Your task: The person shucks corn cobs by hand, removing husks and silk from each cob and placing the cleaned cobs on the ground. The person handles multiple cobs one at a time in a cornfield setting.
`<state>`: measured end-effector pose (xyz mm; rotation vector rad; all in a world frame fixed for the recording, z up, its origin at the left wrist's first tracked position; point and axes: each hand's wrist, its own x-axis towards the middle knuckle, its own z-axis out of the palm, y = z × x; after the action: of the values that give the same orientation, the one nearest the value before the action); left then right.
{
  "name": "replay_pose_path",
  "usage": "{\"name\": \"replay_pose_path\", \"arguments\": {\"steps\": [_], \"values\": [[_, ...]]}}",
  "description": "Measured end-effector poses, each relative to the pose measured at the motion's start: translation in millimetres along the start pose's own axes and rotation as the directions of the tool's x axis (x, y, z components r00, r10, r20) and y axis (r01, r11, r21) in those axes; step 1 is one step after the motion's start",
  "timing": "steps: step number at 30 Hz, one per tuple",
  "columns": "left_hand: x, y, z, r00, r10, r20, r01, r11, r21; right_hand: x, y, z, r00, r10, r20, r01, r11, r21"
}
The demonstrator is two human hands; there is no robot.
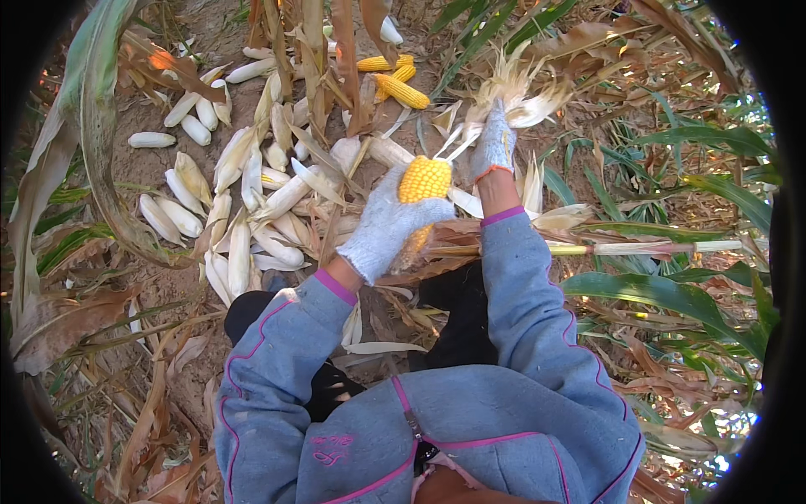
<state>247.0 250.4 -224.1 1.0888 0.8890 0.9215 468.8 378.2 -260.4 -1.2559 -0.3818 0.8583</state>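
My left hand (384,223), in a white knit glove, is closed around a yellow ear of corn (425,179). Its kernels are bare at the upper end and again below my fingers, where brown silk clings to it. My right hand (494,142), also gloved, with an orange band at the wrist, grips a bunch of pale dry husk (529,104). Thin husk strips stretch between that hand and the ear. Just beyond my left hand, a heap of ears in pale husks (239,252) covers the soil. Several bare yellow ears (403,94) lie farther off.
Dry corn stalks (312,69) rise beyond the heap. A cut stalk (655,248) lies across the right side, among green corn leaves (667,302). One long, drooping leaf (97,94) hangs at the left. Loose dry husks (384,347) lie near my legs.
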Motion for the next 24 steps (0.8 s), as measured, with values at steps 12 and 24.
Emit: {"name": "replay_pose_path", "arguments": {"steps": [12,24], "values": [[-6.7,44.4,-30.2,0.906,0.298,-0.302,-0.201,0.928,0.315,56.2,-0.3,-101.4,0.902,0.43,0.041,-0.387,0.762,0.52],[-1.6,16.3,-39.2,0.707,0.705,0.05,-0.413,0.354,0.839,-147.0,-48.7,0.6,0.495,0.377,0.783,-0.092,0.919,-0.384]]}}
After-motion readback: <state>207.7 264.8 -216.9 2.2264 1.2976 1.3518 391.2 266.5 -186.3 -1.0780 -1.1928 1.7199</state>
